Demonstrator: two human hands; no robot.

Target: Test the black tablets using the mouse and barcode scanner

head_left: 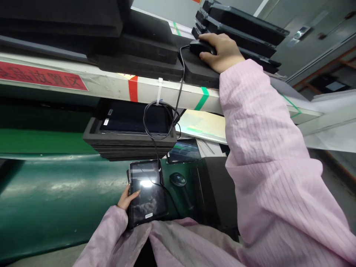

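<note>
My right hand (222,52) reaches up to the shelf and rests closed over a black computer mouse (200,46) that sits on a black foam pad (198,70). The mouse cable (158,122) hangs down in a loop, tied to the white shelf rail (111,85). My left hand (127,198) holds a dark tablet (146,193) by its left edge, thumb on the glass, low near my lap. The tablet's screen is off and reflects light. Both sleeves are pink.
Black foam trays (130,139) with another tablet stack under the shelf. More dark trays (244,26) lie stacked on the shelf at the right. A green conveyor belt (55,200) runs on the left. A black handheld scanner (179,181) stands beside the tablet.
</note>
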